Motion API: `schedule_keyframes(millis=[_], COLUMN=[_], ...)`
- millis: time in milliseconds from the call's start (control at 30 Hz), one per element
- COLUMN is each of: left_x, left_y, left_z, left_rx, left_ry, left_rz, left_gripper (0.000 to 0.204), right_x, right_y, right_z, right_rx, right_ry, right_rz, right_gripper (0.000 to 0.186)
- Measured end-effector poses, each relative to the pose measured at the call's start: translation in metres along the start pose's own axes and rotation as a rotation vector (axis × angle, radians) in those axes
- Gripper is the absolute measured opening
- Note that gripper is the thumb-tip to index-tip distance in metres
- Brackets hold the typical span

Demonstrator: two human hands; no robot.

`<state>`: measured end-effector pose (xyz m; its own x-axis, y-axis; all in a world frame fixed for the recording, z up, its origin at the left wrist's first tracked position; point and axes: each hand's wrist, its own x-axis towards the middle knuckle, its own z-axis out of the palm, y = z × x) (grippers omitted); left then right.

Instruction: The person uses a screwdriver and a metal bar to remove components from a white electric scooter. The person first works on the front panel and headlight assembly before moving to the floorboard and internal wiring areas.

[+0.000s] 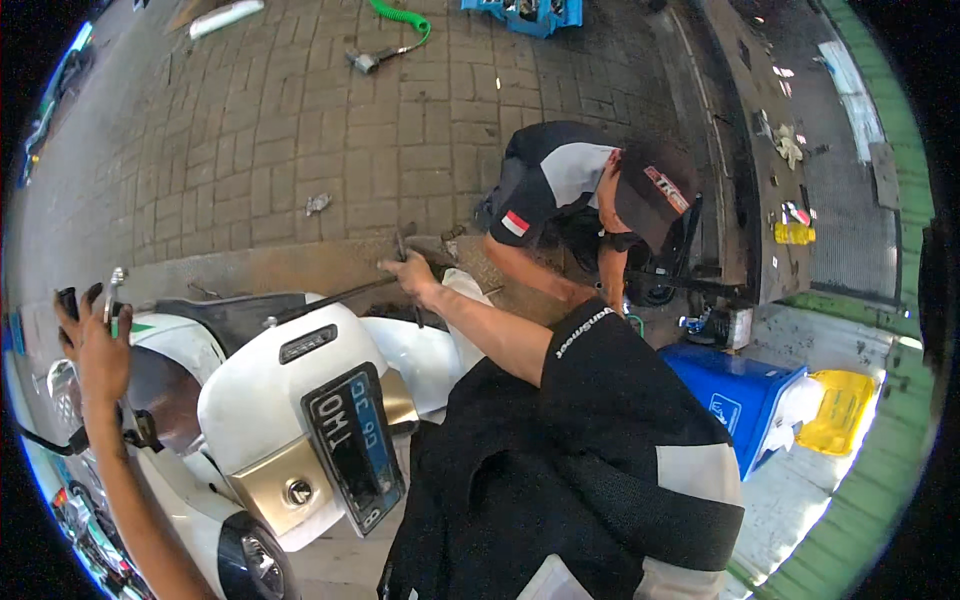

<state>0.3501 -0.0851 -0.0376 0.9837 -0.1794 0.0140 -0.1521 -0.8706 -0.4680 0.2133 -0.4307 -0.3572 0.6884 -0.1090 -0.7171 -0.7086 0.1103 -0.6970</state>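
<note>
My left hand (pixel 100 345) is raised beside the white scooter's front, with its fingers bent. A silver piece with a rounded end (pixel 116 288) sticks up at the fingers. Whether it is a lever or a loose tool, I cannot tell. My right hand (pixel 412 277) reaches across the white scooter (pixel 262 385) with its fingers closed round a thin dark bar (pixel 404 238). The bar's lower end shows below the hand. Between my arms are the scooter's dark number plate (pixel 352 440) and a gold panel (pixel 280 490).
At the right another person in a dark cap (pixel 655 195) bends low, arms down near my right elbow. Behind me stand a blue bin (pixel 735 390) and a yellow container (pixel 842 410). An air gun on a green coiled hose (pixel 370 60) lies on the paving, near a blue crate (pixel 535 18).
</note>
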Motion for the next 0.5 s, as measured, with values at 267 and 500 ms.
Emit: schedule_keyframes(millis=[267, 500], left_x=[0.007, 0.013], left_y=[-0.027, 0.020], left_z=[0.014, -0.013], left_rx=[0.052, 0.106], left_ry=[-0.140, -0.026], left_rz=[-0.016, -0.011], left_gripper=[0.058, 0.050], right_x=[0.073, 0.091], right_y=[0.015, 0.019], right_z=[0.044, 0.070], right_rx=[-0.123, -0.080], right_ry=[-0.192, -0.129], right_rz=[0.008, 0.071], right_gripper=[0.043, 0.060])
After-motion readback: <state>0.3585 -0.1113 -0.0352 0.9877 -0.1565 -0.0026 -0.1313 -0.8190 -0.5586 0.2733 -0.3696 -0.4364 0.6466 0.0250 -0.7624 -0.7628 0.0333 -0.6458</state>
